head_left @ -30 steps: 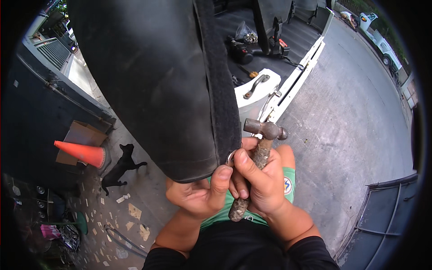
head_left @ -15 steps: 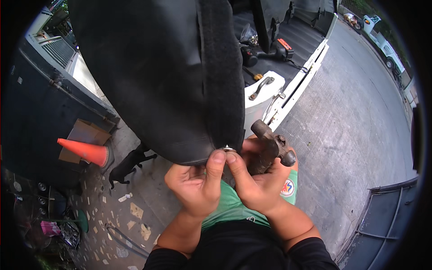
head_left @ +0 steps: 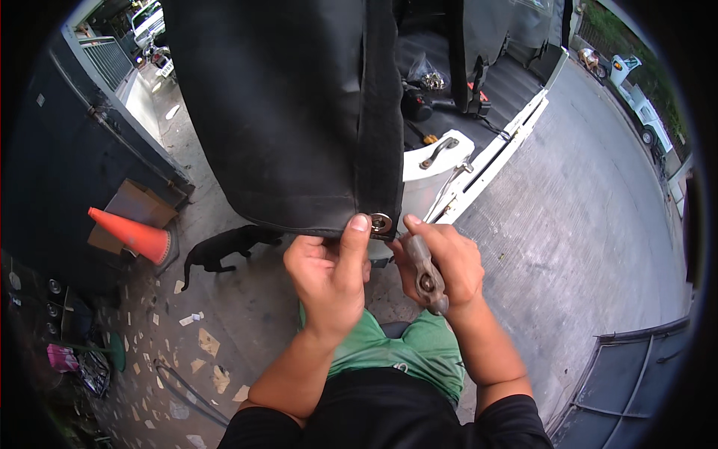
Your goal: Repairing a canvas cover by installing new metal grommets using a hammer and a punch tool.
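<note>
A large black vinyl-like sheet (head_left: 277, 112) hangs in front of me, with a darker fuzzy strip (head_left: 380, 135) along its right edge. Near its lower right corner sits a round metal grommet (head_left: 387, 223). My left hand (head_left: 329, 280) pinches the bottom edge just left of the grommet, thumb on top and fingers underneath. Beside that corner, my right hand (head_left: 458, 262) is closed on a ball-peen hammer (head_left: 426, 278). The hammer's worn head points toward me, and its handle is mostly hidden by my hand. Whether my right fingertips touch the sheet, I cannot tell.
Behind the sheet is a white-edged vehicle bed (head_left: 516, 120) holding a clear bag of metal pieces (head_left: 432, 78) and tools. A black four-legged animal (head_left: 224, 247) stands at left, near an orange cone (head_left: 134, 232) and cardboard (head_left: 142, 198). A metal gate (head_left: 636, 382) stands lower right.
My right thumb and fingers have left the metal piece, and the grommet now lies flat on the sheet corner. The hammer has swung down in my right hand. The animal has shifted slightly.
</note>
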{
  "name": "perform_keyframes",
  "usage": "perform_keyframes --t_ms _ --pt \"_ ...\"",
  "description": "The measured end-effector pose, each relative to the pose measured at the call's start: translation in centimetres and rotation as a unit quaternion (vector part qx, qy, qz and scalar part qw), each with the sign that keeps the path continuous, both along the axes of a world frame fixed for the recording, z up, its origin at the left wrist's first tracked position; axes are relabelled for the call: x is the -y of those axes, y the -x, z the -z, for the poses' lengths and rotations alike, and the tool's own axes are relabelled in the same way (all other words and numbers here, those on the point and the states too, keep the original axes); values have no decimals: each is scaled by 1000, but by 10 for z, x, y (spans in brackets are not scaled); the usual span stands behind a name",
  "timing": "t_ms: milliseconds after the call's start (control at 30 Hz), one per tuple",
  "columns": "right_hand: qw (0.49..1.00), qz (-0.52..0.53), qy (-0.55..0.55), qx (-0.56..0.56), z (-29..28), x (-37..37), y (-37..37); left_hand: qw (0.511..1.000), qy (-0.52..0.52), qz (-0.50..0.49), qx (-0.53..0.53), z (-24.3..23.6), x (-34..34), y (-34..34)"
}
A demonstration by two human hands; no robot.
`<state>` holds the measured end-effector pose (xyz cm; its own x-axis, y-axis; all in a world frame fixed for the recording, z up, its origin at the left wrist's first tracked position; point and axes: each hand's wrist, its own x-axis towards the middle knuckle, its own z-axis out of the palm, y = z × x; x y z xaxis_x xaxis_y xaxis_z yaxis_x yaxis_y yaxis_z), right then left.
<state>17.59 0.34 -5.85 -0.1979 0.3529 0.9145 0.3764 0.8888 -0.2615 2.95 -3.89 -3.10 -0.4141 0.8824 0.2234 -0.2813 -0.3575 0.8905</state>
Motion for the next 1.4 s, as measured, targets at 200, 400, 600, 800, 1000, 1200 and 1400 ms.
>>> perform_keyframes --t_ms 200,400,600,800,1000,1200,1400 --pt "984 2 -158 84 -9 -30 -9 999 -1 24 -38 -6 1 2" --pt "966 -4 -225 128 -26 -35 -10 998 30 61 7 -8 8 7" --pt "984 -45 -62 162 -46 -32 -15 723 -324 -227 -566 12 14 49" --pt "970 -155 136 132 -86 -27 -20 671 -264 -174 -671 -43 -15 50" --pt "927 -167 323 94 -112 -25 -25 732 -258 -47 -628 -63 -28 56" --pt "905 -197 370 -70 -108 -27 -13 794 -197 42 -573 -76 -36 57" --pt "934 -100 343 -15 -102 -22 -12 808 -215 26 -548 -75 -44 49"
